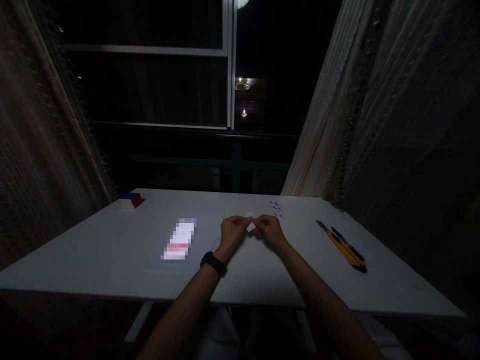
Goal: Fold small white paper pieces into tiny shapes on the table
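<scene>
At the middle of the white worktop point(112, 250), I've got both hands drawn together: the left hand point(231, 231), watch point(213, 262) on its wrist, and the right hand point(270, 231) meet on a small white paper point(250, 223), the fingers of each pinched narrow on opposite edges. The paper sits just above the worktop, right between the two hands, and in this dim light I can't tell whether it is folded. Left of the hands a blurred sheet point(180, 239) lies flat, and at the far left corner there's a cube point(131, 200) showing red and blue faces. Just beyond the right hand I see a few small scraps point(276, 209). Well off to the right, a yellow knife point(343, 249) and a black pen point(348, 244) lie side by side, touching or nearly so. Curtains point(393, 125) hang on both sides of a dark window point(150, 85).
</scene>
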The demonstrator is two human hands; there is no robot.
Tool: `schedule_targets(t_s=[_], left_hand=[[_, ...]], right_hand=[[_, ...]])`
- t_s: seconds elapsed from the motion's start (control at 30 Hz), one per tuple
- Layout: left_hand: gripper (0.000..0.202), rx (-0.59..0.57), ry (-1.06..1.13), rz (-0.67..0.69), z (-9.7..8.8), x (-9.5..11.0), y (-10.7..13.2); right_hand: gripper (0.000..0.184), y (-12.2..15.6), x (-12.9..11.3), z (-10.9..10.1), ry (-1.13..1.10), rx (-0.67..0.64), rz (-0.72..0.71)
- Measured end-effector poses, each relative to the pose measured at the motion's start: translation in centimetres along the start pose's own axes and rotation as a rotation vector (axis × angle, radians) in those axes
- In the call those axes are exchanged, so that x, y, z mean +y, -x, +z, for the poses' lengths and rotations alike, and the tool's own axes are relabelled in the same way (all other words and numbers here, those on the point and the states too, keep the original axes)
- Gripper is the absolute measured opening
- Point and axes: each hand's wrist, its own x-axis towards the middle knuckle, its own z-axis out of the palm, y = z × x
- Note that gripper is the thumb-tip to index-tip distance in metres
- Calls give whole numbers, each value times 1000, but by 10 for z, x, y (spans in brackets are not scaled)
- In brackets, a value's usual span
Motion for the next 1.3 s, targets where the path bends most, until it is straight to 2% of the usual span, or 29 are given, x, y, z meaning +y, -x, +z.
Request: schedule_targets(t_s=[0.17,0.27,0.43,0.77,0.97,1.1,1.3], left_hand=[[37,-8,226,-105,1,3,-1],[32,-7,297,-124,1,6,1],[26,23,288,-120,0,5,1],[28,51,315,-131,-1,6,2],[30,-12,316,-115,-3,4,-2],[27,29,225,-127,-3,6,-3],[24,84,108,-50,0,5,-2]], right_hand=[[36,1,-1,2,30,-40,-22],[37,3,-2,4,62,-59,-24],[37,5,-1,6,77,-67,-26],[37,5,0,6,61,-116,-10],[36,6,-1,6,56,-143,-9],[35,8,-4,7,100,-165,-13],[36,7,0,7,105,-151,-11]])
